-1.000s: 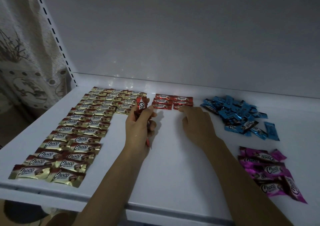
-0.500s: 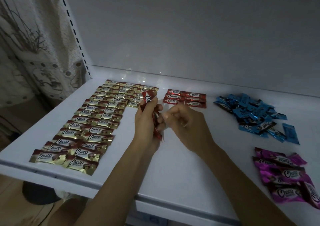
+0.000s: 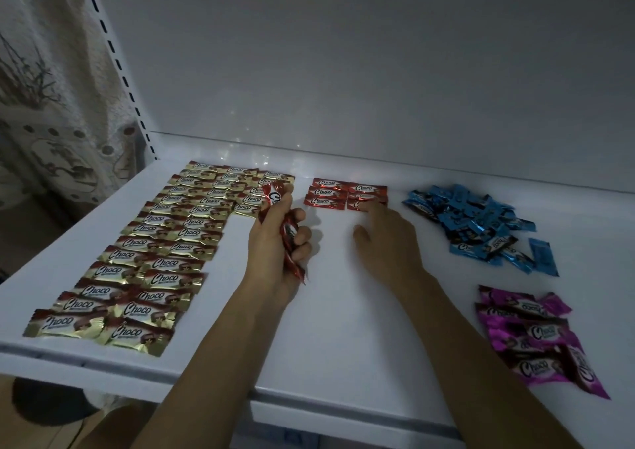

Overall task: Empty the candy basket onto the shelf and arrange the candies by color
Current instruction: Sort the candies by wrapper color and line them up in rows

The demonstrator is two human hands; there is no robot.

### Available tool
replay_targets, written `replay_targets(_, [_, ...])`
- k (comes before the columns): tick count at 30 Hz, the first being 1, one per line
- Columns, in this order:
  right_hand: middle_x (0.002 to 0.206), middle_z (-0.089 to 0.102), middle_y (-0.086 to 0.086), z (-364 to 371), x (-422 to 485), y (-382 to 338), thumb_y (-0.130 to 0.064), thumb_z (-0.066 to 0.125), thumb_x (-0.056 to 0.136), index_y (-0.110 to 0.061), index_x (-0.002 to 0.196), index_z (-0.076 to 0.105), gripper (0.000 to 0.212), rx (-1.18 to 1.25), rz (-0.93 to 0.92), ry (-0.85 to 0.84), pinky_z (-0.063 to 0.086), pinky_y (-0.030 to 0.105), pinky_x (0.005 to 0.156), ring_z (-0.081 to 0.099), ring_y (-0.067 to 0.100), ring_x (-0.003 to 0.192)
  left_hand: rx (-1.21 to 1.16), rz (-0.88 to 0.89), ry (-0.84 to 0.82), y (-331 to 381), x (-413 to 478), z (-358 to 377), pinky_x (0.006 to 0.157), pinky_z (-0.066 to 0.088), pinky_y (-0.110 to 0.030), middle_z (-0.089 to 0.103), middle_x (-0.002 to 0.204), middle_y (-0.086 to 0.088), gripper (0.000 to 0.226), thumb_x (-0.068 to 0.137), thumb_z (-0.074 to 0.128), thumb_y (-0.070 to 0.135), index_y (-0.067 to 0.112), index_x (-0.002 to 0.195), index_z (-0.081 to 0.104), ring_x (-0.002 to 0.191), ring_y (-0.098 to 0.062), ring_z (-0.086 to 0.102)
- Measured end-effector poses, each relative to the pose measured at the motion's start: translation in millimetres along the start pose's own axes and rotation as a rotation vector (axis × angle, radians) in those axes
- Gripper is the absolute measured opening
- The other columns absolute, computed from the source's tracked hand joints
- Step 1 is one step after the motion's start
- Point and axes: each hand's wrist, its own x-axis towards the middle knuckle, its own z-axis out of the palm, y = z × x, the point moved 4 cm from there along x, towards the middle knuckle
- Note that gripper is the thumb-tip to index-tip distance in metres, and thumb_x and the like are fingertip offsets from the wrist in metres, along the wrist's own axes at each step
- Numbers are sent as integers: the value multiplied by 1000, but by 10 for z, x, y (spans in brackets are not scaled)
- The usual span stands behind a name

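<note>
On the white shelf [image 3: 343,311], gold candies [image 3: 151,252] lie in neat rows at the left. A small block of red candies [image 3: 330,192] lies flat near the back middle. My left hand [image 3: 278,245] grips a bunch of red candies [image 3: 287,232], held upright just left of that block. My right hand [image 3: 385,239] reaches forward with straight fingers, its fingertips touching the lower right red candy of the block. A loose heap of blue candies [image 3: 474,221] sits at the right, and a pile of pink candies [image 3: 536,338] lies at the front right.
A grey back wall rises behind the shelf. A perforated upright rail [image 3: 117,67] and a patterned curtain [image 3: 44,111] stand at the left. The shelf's front edge [image 3: 206,376] runs below my forearms. No basket is in view.
My right hand left my left hand and reached forward to the red block, laying a red candy at its lower right. My left hand still grips its bunch.
</note>
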Motion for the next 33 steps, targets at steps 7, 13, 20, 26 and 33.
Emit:
replay_targets(7, [87, 69, -9, -261, -174, -329, -53, 55, 85, -23, 100, 64, 34, 430, -199, 134, 52, 25, 72, 63, 4, 79, -170, -107, -45, 15, -23, 7, 35, 28, -13, 51, 70, 2, 12, 91, 54, 29, 20, 96, 59, 43, -6, 41])
replay_targets(13, [77, 59, -18, -232, -425, -798, -52, 73, 72, -30, 105, 61, 41, 377, -362, -62, 41, 15, 63, 54, 1, 67, -432, -70, -25, 52, 37, -105, 53, 46, -17, 53, 77, 0, 14, 85, 57, 29, 17, 92, 59, 56, -10, 53])
replay_targets(20, [82, 63, -8, -160, -457, -832, -48, 49, 80, -23, 90, 69, 34, 249, -521, 80, 39, 17, 56, 59, 11, 66, -443, -115, -27, 58, -7, -29, 57, 54, -22, 57, 72, 0, 32, 93, 50, 25, 12, 73, 70, 64, -12, 54])
replay_targets(26, [62, 58, -4, -286, -359, -617, -28, 50, 85, -27, 70, 54, 16, 810, -294, 254, 45, 25, 52, 56, 12, 54, -428, -147, -3, 27, 30, -61, 54, 51, -17, 60, 87, 2, 15, 82, 59, 19, 16, 77, 73, 69, -8, 55])
replay_targets(33, [81, 67, -19, -293, -313, -525, -26, 60, 90, -34, 93, 61, 9, 826, -248, 295, 54, 21, 66, 67, 2, 76, -29, -62, -29, -2, 7, -37, 31, 23, -13, 55, 72, 4, 14, 86, 63, 30, 19, 94, 60, 43, -3, 38])
